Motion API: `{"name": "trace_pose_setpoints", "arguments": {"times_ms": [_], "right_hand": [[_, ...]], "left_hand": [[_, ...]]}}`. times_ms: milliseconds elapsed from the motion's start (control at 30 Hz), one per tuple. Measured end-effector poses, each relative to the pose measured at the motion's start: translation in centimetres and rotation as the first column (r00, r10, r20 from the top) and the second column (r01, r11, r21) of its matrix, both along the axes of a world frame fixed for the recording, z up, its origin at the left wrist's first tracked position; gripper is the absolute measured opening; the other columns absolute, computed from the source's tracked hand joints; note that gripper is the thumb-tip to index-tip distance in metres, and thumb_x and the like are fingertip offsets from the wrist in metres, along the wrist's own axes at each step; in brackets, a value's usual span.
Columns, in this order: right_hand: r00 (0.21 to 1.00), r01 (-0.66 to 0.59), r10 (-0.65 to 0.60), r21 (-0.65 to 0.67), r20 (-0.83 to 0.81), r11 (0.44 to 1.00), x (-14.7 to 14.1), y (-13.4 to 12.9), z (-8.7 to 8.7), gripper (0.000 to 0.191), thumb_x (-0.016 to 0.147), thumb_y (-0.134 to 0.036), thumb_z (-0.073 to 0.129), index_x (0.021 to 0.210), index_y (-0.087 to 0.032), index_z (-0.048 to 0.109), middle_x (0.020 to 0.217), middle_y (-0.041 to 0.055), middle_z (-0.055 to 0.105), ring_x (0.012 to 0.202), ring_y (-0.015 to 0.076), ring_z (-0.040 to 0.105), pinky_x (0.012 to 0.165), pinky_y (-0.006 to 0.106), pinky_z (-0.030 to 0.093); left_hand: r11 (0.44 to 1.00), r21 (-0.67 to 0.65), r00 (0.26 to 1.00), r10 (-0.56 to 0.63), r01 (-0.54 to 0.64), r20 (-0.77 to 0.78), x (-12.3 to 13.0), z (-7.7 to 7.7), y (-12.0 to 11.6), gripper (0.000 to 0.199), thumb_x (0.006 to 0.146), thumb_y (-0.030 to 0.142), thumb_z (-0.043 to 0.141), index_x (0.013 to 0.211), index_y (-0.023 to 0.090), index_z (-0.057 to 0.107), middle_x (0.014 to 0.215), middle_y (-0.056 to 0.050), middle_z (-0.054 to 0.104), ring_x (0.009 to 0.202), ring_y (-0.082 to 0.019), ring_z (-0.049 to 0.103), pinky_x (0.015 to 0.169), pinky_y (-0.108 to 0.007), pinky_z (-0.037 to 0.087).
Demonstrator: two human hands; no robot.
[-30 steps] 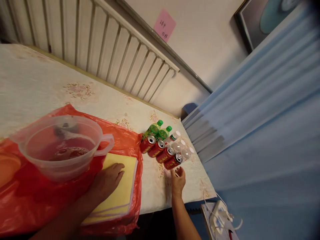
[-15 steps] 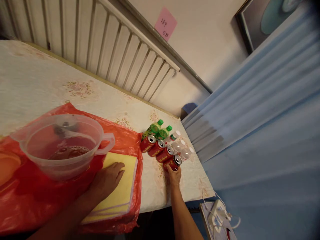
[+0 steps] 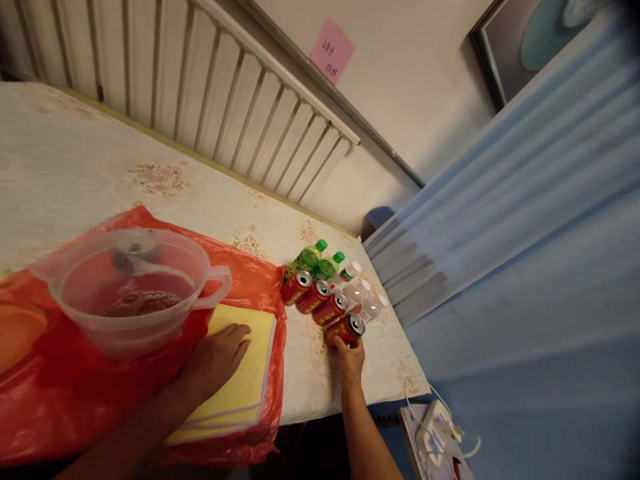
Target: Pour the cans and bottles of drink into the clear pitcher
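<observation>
The right hand (image 3: 351, 357) grips a red cylindrical metal can (image 3: 347, 330) at the near end of a row of red metal cans (image 3: 314, 298), while the left hand (image 3: 224, 353), loosely open, rests on yellow rectangular cloths (image 3: 250, 373) beside a translucent plastic pitcher (image 3: 125, 293).

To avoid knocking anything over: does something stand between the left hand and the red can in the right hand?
Nothing upright is visible between the left hand and that red can: only flat yellow cloths, red plastic and tablecloth. The other cans are aside.
</observation>
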State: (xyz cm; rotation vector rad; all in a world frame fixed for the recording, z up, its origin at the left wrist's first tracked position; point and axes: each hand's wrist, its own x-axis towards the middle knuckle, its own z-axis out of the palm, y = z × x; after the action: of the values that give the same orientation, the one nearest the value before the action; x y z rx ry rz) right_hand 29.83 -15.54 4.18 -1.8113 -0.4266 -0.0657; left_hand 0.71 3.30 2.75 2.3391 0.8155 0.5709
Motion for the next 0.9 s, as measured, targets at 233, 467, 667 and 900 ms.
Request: {"name": "trace_pose_setpoints", "arguments": {"times_ms": [233,467,667,900], "right_hand": [[0.983,-0.179,0.180,-0.049,0.027,0.983,-6.1,1.7,3.7,0.068,0.057,-0.035,0.085,0.118,-0.011,0.067,0.104,0.0119,0.076,0.089,0.0273,0.071,0.079,0.035,0.056],[0.849,-0.436,0.444,-0.094,0.287,0.895,-10.4,8.4,9.3,0.064,0.068,-0.035,0.081,0.126,-0.013,0.064,0.118,0.0140,0.072,0.106,0.0282,0.068,0.092,0.040,0.055],[0.621,-0.485,0.536,-0.256,0.572,0.836,-12.7,13.9,14.0,0.059,0.070,-0.025,0.075,0.127,-0.017,0.063,0.122,0.0120,0.068,0.114,0.0291,0.063,0.101,0.046,0.050],[0.269,-0.518,0.580,-0.392,0.769,0.760,-15.5,18.7,17.4,0.058,0.076,-0.018,0.069,0.133,-0.019,0.057,0.124,0.0131,0.064,0.115,0.0286,0.059,0.102,0.048,0.050]], "left_hand": [[1.000,0.005,0.999,-0.012,0.012,-0.031,-0.2,1.0,-0.4,0.026,0.098,0.023,0.040,0.106,0.019,0.064,0.106,-0.010,0.071,0.099,-0.025,0.068,0.088,-0.036,0.051],[1.000,0.010,1.000,-0.022,0.022,-0.018,-0.6,1.1,-0.8,0.026,0.096,0.018,0.040,0.106,0.019,0.064,0.105,-0.010,0.071,0.098,-0.024,0.067,0.087,-0.036,0.050],[0.999,-0.033,0.997,-0.014,0.012,-0.082,-0.9,2.0,-1.2,0.024,0.095,0.017,0.042,0.106,0.020,0.063,0.106,-0.009,0.070,0.099,-0.024,0.067,0.086,-0.035,0.048],[0.997,-0.076,0.997,-0.009,0.003,-0.078,-1.3,2.8,-1.5,0.021,0.095,0.018,0.045,0.105,0.020,0.063,0.108,-0.009,0.071,0.101,-0.025,0.067,0.087,-0.036,0.048]]}}
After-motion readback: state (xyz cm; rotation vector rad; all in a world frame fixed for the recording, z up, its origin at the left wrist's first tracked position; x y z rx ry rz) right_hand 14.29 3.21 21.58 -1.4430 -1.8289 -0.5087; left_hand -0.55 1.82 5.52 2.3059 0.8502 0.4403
